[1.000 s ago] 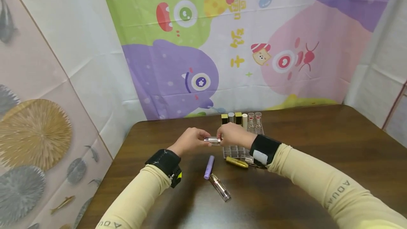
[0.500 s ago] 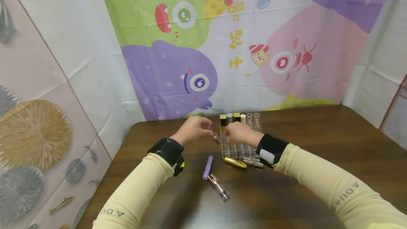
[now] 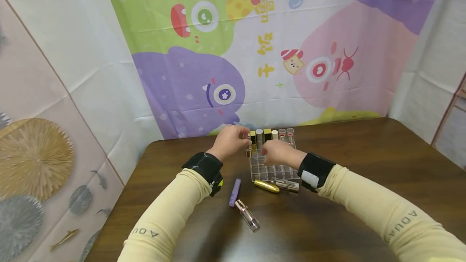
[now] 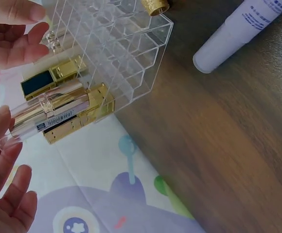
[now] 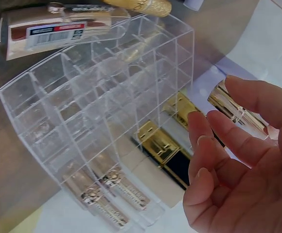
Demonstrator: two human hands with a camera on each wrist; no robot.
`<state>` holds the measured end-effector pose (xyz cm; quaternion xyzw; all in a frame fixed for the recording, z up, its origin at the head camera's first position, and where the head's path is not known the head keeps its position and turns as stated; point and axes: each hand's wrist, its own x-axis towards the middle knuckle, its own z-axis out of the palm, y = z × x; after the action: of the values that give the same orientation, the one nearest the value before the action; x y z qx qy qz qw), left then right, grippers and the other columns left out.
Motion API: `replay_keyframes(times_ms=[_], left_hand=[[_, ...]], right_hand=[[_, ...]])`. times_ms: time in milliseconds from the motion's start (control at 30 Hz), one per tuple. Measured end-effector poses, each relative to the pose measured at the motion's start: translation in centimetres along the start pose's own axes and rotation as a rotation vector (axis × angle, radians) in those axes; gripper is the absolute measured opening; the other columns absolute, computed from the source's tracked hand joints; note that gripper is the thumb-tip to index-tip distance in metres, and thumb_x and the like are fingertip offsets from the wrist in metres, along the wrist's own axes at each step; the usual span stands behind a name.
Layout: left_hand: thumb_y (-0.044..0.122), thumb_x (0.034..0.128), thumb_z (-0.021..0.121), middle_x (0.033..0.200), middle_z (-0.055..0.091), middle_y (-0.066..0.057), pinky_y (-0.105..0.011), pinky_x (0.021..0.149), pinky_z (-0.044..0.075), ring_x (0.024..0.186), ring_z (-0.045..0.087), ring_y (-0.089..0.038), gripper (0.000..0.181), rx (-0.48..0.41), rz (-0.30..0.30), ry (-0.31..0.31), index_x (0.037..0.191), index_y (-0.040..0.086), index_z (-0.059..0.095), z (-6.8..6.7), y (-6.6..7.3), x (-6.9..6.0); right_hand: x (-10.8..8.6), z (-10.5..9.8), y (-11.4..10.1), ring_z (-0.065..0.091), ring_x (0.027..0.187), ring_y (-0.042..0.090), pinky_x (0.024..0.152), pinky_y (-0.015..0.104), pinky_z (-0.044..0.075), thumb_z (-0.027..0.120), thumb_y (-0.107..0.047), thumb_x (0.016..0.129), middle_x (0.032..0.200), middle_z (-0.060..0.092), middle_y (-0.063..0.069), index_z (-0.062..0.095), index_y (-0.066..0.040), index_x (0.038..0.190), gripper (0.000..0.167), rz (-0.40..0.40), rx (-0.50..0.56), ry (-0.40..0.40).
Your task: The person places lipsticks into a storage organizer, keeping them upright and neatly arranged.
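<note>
My left hand (image 3: 230, 142) (image 4: 9, 194) pinches the clear end of a rose-gold lipstick tube (image 4: 48, 112) (image 3: 249, 151) between thumb and fingers. The gold end points toward the back left corner of the clear divided organizer (image 3: 268, 170) (image 4: 131, 53), beside a black-and-gold lipstick (image 3: 253, 137). Whether the tube touches the organizer, I cannot tell. Over the organizer's middle, my right hand (image 3: 282, 153) (image 5: 257, 165) has its fingers loosely bent, with nothing in them; in the right wrist view the tube shows behind them.
Lipsticks stand along the organizer's back row, among them a silver one (image 3: 259, 137) and a cream one (image 3: 274, 134). In front lie a gold tube (image 3: 267, 186), a clear-and-silver tube (image 3: 287, 184), a purple tube (image 3: 235, 193) and another rose-gold lipstick (image 3: 247, 215).
My right hand has let go of the tube and moved slightly right. My left hand has carried it toward the organizer's back left corner, turning it from level to steeper.
</note>
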<state>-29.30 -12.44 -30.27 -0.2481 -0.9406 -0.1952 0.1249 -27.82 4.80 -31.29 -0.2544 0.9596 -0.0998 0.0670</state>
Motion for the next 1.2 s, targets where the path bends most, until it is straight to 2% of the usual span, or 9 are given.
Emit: replay_keyframes(times_ms=[133,300,567,733,1067,1200], left_hand=[[0.019,0.0807,0.069,0.09,0.068,-0.005,-0.034,0.083,0.045,0.088,0.061,-0.021,0.027,0.01,-0.023,-0.007,0.105,0.007,0.068,0.4,0.3,0.4],[0.02,0.08,0.07,0.092,0.069,-0.004,-0.035,0.091,0.042,0.088,0.062,-0.02,0.028,0.03,-0.024,-0.014,0.105,0.008,0.068,0.8,0.3,0.8],[0.019,0.0789,0.071,0.087,0.068,-0.002,-0.032,0.074,0.048,0.084,0.062,-0.019,0.027,0.105,-0.023,0.0,0.105,0.01,0.069,1.8,0.2,0.9],[0.023,0.0799,0.07,0.087,0.068,-0.001,-0.034,0.074,0.048,0.084,0.062,-0.019,0.028,0.141,-0.032,0.004,0.106,0.013,0.069,2.1,0.3,0.8],[0.023,0.0758,0.074,0.081,0.069,-0.001,-0.034,0.069,0.049,0.078,0.063,-0.019,0.028,0.212,0.014,0.102,0.102,0.015,0.07,2.8,-0.1,1.1],[0.022,0.0729,0.076,0.075,0.068,-0.001,-0.036,0.069,0.048,0.075,0.063,-0.021,0.031,0.227,0.031,0.118,0.102,0.014,0.07,3.4,-0.4,1.1]], right_hand=[[-0.3,0.0,0.2,0.061,0.095,0.026,0.078,0.037,0.05,0.066,-0.01,0.079,0.105,0.065,0.012,0.066,-0.002,0.106,0.029,0.007,0.011,0.005],[-0.5,0.0,0.6,0.061,0.096,0.027,0.079,0.038,0.049,0.066,-0.008,0.077,0.108,0.065,0.014,0.065,0.0,0.107,0.031,-0.001,0.032,0.002],[-0.6,0.3,1.0,0.06,0.097,0.029,0.08,0.039,0.049,0.066,-0.01,0.078,0.109,0.064,0.015,0.064,0.0,0.108,0.032,0.004,0.034,-0.004],[-0.6,0.4,1.4,0.061,0.095,0.028,0.078,0.038,0.049,0.067,-0.012,0.079,0.108,0.064,0.014,0.064,0.0,0.108,0.031,0.024,0.042,-0.018],[-0.7,0.6,2.1,0.061,0.093,0.027,0.076,0.038,0.049,0.065,-0.009,0.079,0.11,0.063,0.015,0.064,0.0,0.109,0.032,0.029,0.081,-0.03],[-0.8,0.7,2.3,0.061,0.092,0.026,0.075,0.037,0.049,0.064,-0.008,0.079,0.112,0.062,0.015,0.063,0.0,0.11,0.032,0.036,0.094,-0.037]])
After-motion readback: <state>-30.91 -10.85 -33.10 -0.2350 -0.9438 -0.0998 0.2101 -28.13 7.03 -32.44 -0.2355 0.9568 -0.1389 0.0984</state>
